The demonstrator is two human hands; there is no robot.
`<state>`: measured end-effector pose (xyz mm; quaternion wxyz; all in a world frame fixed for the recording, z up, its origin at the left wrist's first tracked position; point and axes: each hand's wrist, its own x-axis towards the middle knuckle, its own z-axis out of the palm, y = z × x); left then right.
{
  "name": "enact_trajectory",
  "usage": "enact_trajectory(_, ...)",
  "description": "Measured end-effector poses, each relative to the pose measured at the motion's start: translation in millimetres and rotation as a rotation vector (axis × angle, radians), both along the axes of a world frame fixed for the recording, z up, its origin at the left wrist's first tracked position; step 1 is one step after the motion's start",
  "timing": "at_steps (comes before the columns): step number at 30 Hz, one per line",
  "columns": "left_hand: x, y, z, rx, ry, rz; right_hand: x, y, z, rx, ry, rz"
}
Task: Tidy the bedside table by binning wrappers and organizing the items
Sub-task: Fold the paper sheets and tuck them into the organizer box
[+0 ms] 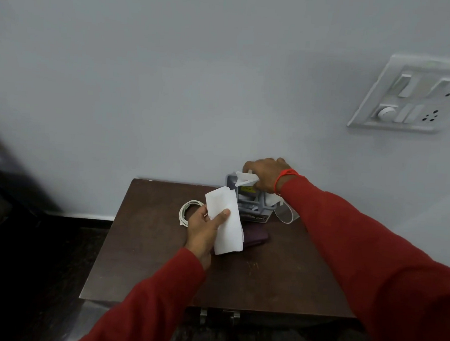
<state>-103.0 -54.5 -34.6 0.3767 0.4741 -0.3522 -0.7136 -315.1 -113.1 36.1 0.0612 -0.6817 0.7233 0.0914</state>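
On the dark wooden bedside table (160,266) stands a small grey organizer box (255,209) with items inside, near the back edge by the wall. My right hand (267,175) reaches over it and grips a crumpled white paper (244,179) at its top. Above the table's middle, my left hand (205,229) holds a flat white sheet of paper (227,223), thumb pressed on its front. A coiled white cable (187,210) lies left of the box. A dark purple wallet-like case (255,239) lies in front of the box, partly hidden by the sheet.
A clear glass (285,213) lies tipped to the right of the box. A switch and socket panel (412,97) is on the grey wall at upper right. Dark floor and dark furniture (3,196) are to the left of the table.
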Motion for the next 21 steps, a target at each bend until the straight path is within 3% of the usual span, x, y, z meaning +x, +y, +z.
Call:
enact_trajectory(4, -0.2, 0.3, -0.3, 0.015, 0.015, -0.006, -11.1, -13.2, 3.3, -0.19, -0.254, -0.271)
enact_trajectory(6, -1.5, 0.2, 0.7, 0.017, 0.022, -0.012, -15.5, -19.0, 4.0, -0.151, -0.31, -0.302)
enact_trajectory(14, -1.2, -0.9, 1.3, 0.02, 0.015, -0.015, -4.1, -21.0, -10.4, -0.017, -0.215, -0.196)
enact_trajectory(21, -2.2, -4.3, 2.2, 0.029, 0.0, -0.009, -4.8, -18.5, -2.8, 0.004, -0.221, -0.228)
